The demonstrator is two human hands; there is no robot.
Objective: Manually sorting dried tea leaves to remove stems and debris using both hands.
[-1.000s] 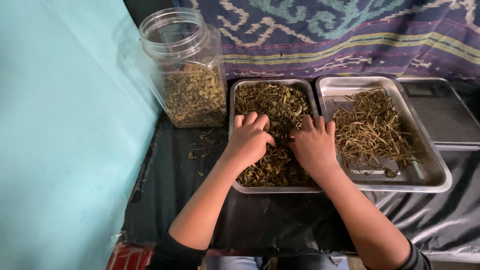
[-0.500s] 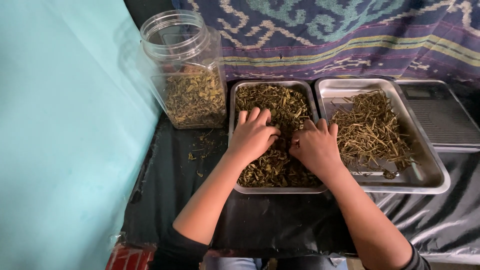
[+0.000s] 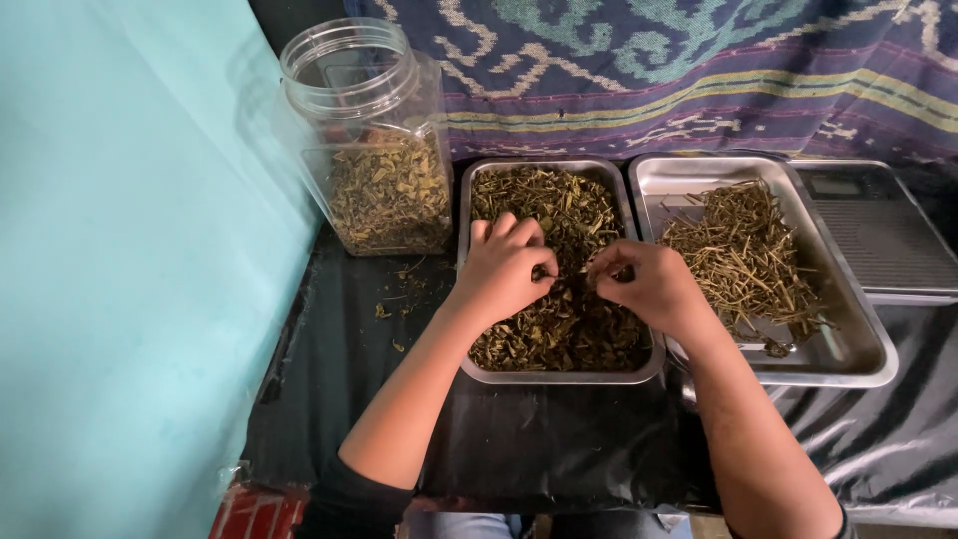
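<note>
**Dried herbs picked over in a steel tray**

At the far left a pale turquoise wall [image 3: 130,250] is seen, meeting a work surface covered with glossy black plastic sheeting [image 3: 539,439]. A clear plastic jar [image 3: 364,140], open at the top and roughly half filled with dried leaves, is stood against the wall; a few loose flakes [image 3: 394,299] are scattered on the sheeting just in front of it.

Beside the jar a steel tray [image 3: 559,374] is filled with dried leaves and stems [image 3: 559,329]. The left hand [image 3: 502,269] is laid over this heap, fingers curled downward into it; whether anything is held cannot be told. The right hand [image 3: 644,282] is held just above the same heap, its thumb and fingertips pinched together on a small bit of dried stem [image 3: 587,269], the two hands almost touching.

Next to the right, a second steel tray [image 3: 848,364] is set touching the first, with a loose pile of pale bare stems [image 3: 743,260] on it. A flat scale [image 3: 878,230] lies at the far right, cut off by the frame edge. A patterned woven cloth [image 3: 699,70] in blue, teal and purple is hung along the back.

The sheeting under the forearms is hidden, and the red object [image 3: 254,514] at the lower left corner cannot be made out.
</note>
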